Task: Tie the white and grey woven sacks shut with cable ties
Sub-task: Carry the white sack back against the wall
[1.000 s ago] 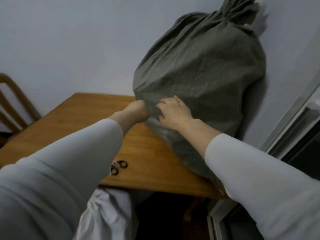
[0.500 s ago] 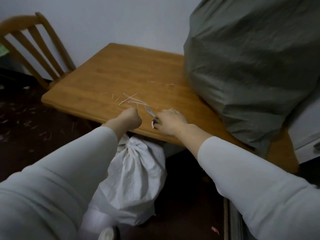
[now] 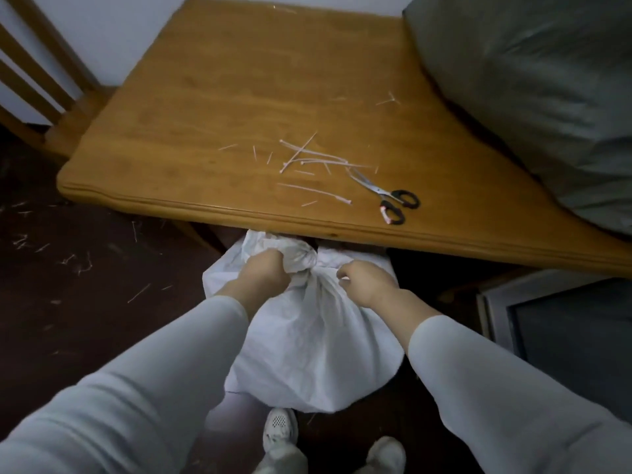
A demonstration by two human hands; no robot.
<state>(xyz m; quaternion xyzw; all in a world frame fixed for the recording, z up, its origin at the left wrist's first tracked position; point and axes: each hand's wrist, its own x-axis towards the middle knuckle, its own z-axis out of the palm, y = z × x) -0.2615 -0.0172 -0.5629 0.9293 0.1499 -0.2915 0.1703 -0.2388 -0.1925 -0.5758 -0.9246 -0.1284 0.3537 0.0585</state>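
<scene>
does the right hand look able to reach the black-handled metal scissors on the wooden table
Probably yes: the right hand sits below the front edge of the wooden table, and the black-handled metal scissors lie near that edge with nothing between.

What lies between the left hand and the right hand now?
The gathered neck of the white sack, which the left hand grips; the right hand is close beside it. The head view shows this.
</scene>
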